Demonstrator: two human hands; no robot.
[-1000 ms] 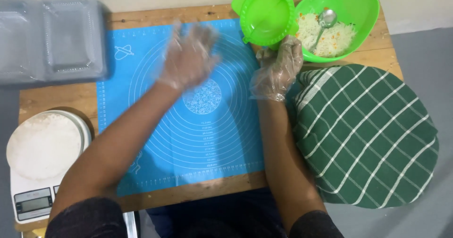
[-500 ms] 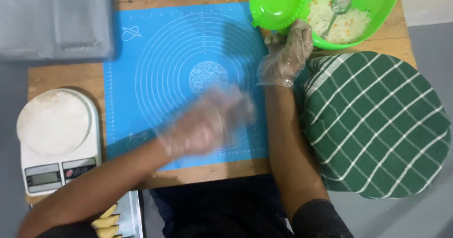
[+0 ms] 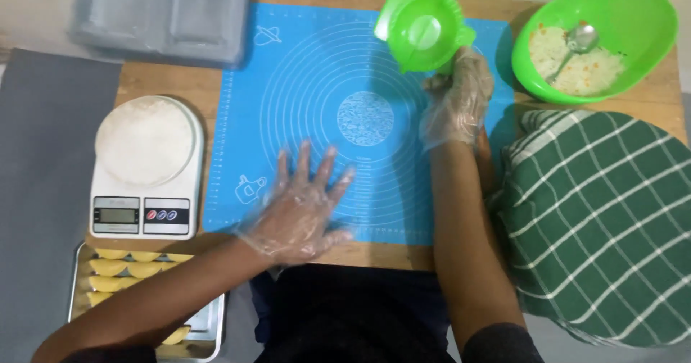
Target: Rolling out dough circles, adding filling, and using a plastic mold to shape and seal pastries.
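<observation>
Press [image 3: 425, 30], green and lying open and empty, sits at our mat's [image 3: 302, 68] one o'clock, gripped by our right hand [image 3: 457, 97], while our left hand [image 3: 302, 208] lies flat, fingers spread, at seven o'clock, with formed dumplings [image 3: 119, 266] already on the tray [image 3: 205, 330].

Green round dumpling press [image 3: 423, 30], open, held tilted above far edge of blue mat [image 3: 302, 82].
</observation>
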